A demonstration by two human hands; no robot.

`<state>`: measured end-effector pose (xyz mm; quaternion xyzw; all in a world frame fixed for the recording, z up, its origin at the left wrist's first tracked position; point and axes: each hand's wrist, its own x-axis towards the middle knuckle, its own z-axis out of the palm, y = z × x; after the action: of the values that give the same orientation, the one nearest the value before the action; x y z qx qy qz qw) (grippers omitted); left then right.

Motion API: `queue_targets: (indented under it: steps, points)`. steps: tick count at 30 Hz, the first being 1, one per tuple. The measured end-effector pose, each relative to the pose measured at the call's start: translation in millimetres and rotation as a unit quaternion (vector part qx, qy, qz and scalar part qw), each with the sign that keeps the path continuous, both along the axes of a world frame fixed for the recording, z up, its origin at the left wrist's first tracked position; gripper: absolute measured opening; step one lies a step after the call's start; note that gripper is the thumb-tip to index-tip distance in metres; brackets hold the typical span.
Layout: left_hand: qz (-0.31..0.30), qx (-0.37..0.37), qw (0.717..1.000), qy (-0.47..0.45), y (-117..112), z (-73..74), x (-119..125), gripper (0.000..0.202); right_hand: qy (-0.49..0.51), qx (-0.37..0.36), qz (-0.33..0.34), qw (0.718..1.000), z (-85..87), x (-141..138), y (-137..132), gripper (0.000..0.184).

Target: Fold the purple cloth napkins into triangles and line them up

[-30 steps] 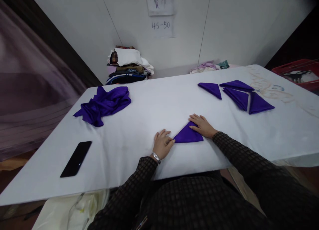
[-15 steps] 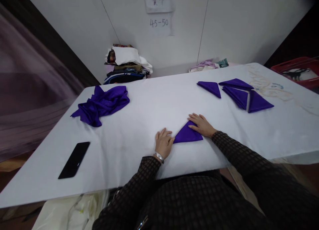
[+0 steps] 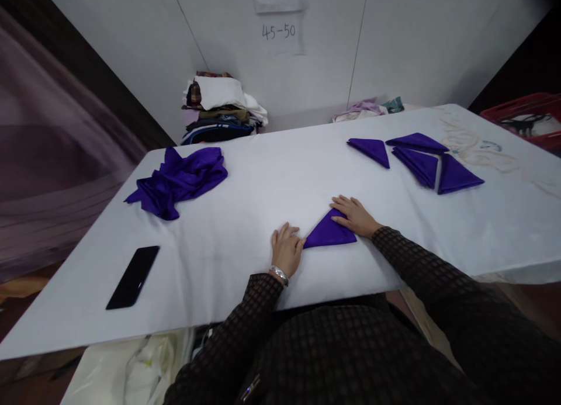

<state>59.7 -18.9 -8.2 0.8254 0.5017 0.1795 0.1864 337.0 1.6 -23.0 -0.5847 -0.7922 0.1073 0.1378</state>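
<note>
A purple cloth napkin (image 3: 329, 232), folded into a triangle, lies flat on the white-covered table in front of me. My left hand (image 3: 287, 250), with a silver bracelet at the wrist, rests at its left corner. The thumb touches that tip while the other fingers are apart on the tabletop. Across the napkin's upper right edge lies my right hand (image 3: 354, 217), open, with fingers stretched out and pressing flat. It hides part of the napkin's top corner.
Several folded purple triangles (image 3: 458, 176) lie at the back right. A crumpled heap of purple cloth (image 3: 186, 180) sits at the back left, with a black phone (image 3: 134, 276) nearer me. Stacked clothes (image 3: 223, 110) stand behind the table, and a red basket (image 3: 521, 104) at far right.
The whole view has shifted slightly, so everything on the table appears a little higher. Both hands keep nearly the same places on the folded napkin.
</note>
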Motion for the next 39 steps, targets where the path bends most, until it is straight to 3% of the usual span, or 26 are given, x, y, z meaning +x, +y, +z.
queue_targets:
  steps: [10, 19, 25, 29, 31, 36, 39]
  points:
    - [-0.005, 0.023, 1.0, 0.021, -3.2, 4.0, 1.0, 0.022, 0.001, -0.001, 0.0, 1.0, 0.7, -0.7, -0.7, 0.054]
    - [0.031, 0.013, 0.999, 0.014, -4.1, 2.1, -5.1, 0.018, 0.004, -0.002, -0.002, 1.0, 2.5, -1.3, -1.6, 0.054]
    - [0.055, -0.01, 0.998, -0.042, 0.1, -1.4, -16.8, 0.007, 0.002, 0.009, 0.0, 1.0, -1.2, 0.1, -0.4, 0.054]
    - [0.094, 0.006, 0.991, -0.099, 5.4, 11.3, -14.7, 0.018, 0.0, 0.01, 0.004, 1.0, -2.5, 0.3, 0.1, 0.054]
    - [0.063, 0.033, 0.993, -0.096, 5.4, 20.4, -4.1, 0.024, 0.0, 0.011, 0.002, 1.0, -1.9, -0.2, -0.3, 0.054]
    - [-0.117, 0.05, 0.992, -0.008, -0.1, 30.8, 39.7, 0.044, -0.002, 0.017, 0.002, 1.0, -0.7, -1.1, -1.4, 0.052]
    - [-0.108, 0.054, 0.993, 0.006, -2.0, 26.6, 51.9, 0.047, -0.005, 0.015, -0.001, 1.0, -1.1, -1.1, -1.1, 0.053]
